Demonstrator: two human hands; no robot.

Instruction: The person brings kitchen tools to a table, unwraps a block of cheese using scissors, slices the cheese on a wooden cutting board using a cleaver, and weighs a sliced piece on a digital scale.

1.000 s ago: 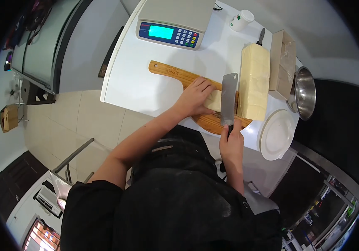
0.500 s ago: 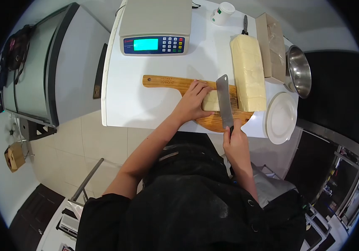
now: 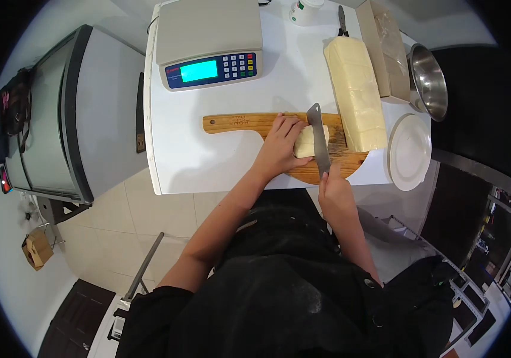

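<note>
A small pale yellow block (image 3: 305, 143), butter or cheese by its look, lies on a wooden cutting board (image 3: 234, 123). My left hand (image 3: 280, 143) is closed around its left side, fingers at the far edge and thumb at the near one. My right hand (image 3: 336, 196) grips a cleaver (image 3: 319, 134) by its handle. The blade stands across the block near its right end, and a thin strip of yellow shows to the right of it. How deep the edge sits is hidden. A much larger wrapped yellow block (image 3: 355, 95) overlaps the board's right side.
A digital scale (image 3: 211, 36) with a lit display stands at the back left. Along the back are a white tub (image 3: 306, 12) and a dark-handled knife (image 3: 342, 21). To the right are a cardboard box (image 3: 381, 53), a steel bowl (image 3: 428, 83) and a white plate (image 3: 409, 152) at the table's edge.
The cleaver now stands over the small block, with yellow visible on its right side; before, the blade was at the block's right end. The whole view has shifted and turned slightly.
</note>
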